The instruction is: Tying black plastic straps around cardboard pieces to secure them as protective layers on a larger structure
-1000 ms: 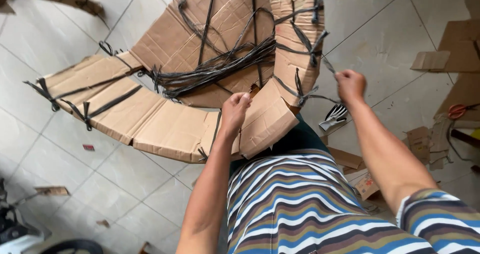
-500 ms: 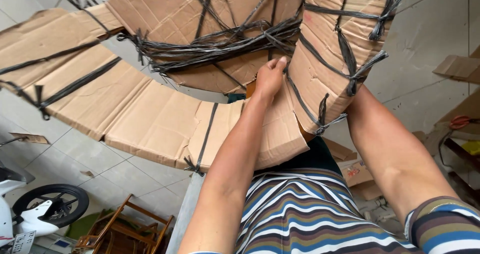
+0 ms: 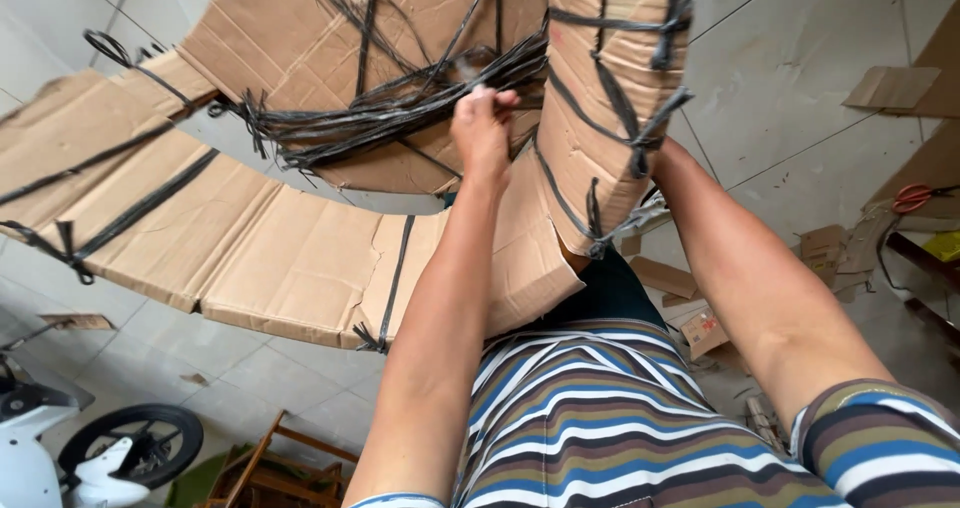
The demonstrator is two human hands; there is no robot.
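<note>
The left hand (image 3: 482,128) is closing its fingers around a bundle of black straps (image 3: 400,113) that is running across the curved cardboard structure (image 3: 290,258), which is filling the view from nine o'clock round to one o'clock. The right hand is hiding behind the cardboard's upright panel at one o'clock, so its grip cannot be told. Pale floor tiles (image 3: 800,88) are lying beneath, with cardboard scraps (image 3: 890,86) scattered at two and three o'clock. A white scooter (image 3: 60,458) is standing at seven o'clock, beside a wooden frame (image 3: 270,463).
</note>
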